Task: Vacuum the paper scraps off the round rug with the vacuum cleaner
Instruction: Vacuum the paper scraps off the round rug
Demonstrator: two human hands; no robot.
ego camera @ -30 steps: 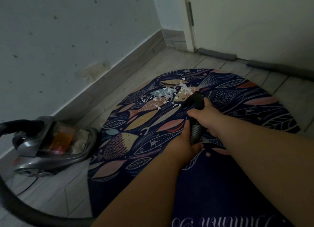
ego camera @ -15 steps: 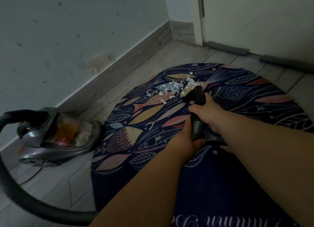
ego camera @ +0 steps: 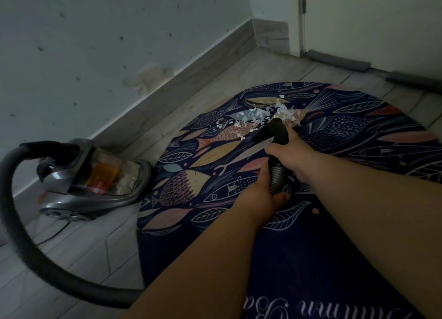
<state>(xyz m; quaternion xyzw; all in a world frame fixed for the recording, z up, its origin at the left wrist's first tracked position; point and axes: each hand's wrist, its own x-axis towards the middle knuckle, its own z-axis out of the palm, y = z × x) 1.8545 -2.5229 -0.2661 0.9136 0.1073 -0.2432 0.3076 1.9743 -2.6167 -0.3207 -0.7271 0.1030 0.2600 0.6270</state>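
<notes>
On the round fish-patterned rug (ego camera: 311, 259), paper scraps (ego camera: 257, 117) lie at the tip of the black nozzle (ego camera: 272, 133). The right hand (ego camera: 289, 153) grips the nozzle, and the left hand (ego camera: 256, 196) grips the ribbed hose (ego camera: 277, 177) behind it.

Between the fingers (ego camera: 277, 151), a ribbed grey plastic hose (ego camera: 277, 178); just past them, a matt black plastic nozzle (ego camera: 272, 133), white paper scraps (ego camera: 253, 117), a round navy patterned cloth rug (ego camera: 334, 247).
</notes>
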